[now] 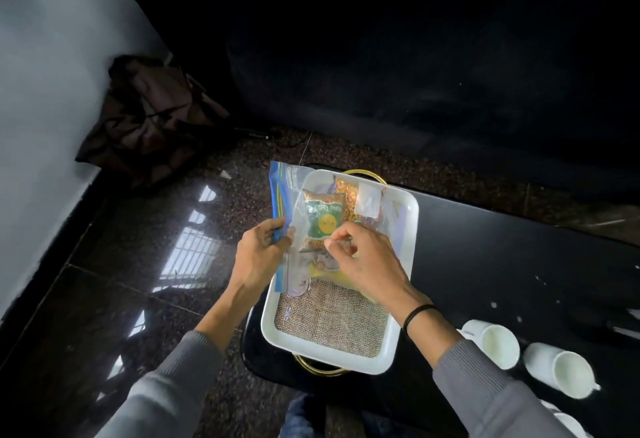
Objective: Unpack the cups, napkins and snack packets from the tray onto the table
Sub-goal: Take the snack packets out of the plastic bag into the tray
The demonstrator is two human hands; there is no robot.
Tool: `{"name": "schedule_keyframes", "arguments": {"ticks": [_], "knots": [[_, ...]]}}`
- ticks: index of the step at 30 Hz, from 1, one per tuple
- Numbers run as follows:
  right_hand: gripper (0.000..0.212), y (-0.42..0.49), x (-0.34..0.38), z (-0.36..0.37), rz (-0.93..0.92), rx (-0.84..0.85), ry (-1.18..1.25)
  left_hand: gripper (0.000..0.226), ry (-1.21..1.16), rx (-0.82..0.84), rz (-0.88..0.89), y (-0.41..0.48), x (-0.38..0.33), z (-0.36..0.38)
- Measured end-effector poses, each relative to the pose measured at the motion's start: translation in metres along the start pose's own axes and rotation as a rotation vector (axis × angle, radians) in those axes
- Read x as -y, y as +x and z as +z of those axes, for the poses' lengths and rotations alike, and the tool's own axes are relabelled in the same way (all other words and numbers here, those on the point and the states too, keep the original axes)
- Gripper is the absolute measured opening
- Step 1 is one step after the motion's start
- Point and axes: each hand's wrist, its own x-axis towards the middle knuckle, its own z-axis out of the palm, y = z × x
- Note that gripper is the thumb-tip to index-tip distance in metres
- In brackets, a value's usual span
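Head view: you are gripping the left edge of the clear plastic zip bag (pixel 287 192) with your left hand (pixel 258 247), while your right hand (pixel 360 257) is pinching its plastic beside the green-and-yellow snack packet (pixel 323 216) inside. The bag is lying across the far half of the white rectangular tray (pixel 270 320) on the black table (pixel 502 257), and white round cups (pixel 491 342) are already standing near right. Try holding the mouth wide so the packet is sliding out without snagging.

Tray (pixel 268 316) white, handles (pixel 322 371) gold, liner (pixel 332 316) tan, open-weave pattern. Zip bag (pixel 277 188) clear, blue edge band. Snack packet (pixel 323 216) green, yellow disc. Table (pixel 502 264) black. Cups (pixel 491 342) white. Floor (pixel 242 181) dark, speckled.
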Motion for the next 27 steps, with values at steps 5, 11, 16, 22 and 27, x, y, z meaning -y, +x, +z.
{"name": "schedule_keyframes", "arguments": {"ticks": [5,11,16,22,27], "knots": [[0.05,-0.02,0.018,-0.008,0.093,0.055,0.049,0.034,-0.027,0.108,0.126,-0.048,-0.025,0.019],[0.034,-0.044,0.02,-0.027,0.246,0.015,0.07,0.04,-0.08,0.241,0.065,-0.087,-0.046,0.022],[0.025,-0.059,0.016,-0.054,0.215,-0.203,-0.265,0.025,0.316,0.063,0.039,-0.095,-0.042,0.009],[0.015,-0.083,0.024,-0.076,-0.032,-0.252,-0.351,0.027,0.754,-0.154,0.336,-0.105,-0.063,0.001],[0.034,-0.099,0.034,-0.091,-0.112,-0.226,-0.362,0.084,0.961,-0.325,0.666,-0.103,-0.096,0.006]]}}
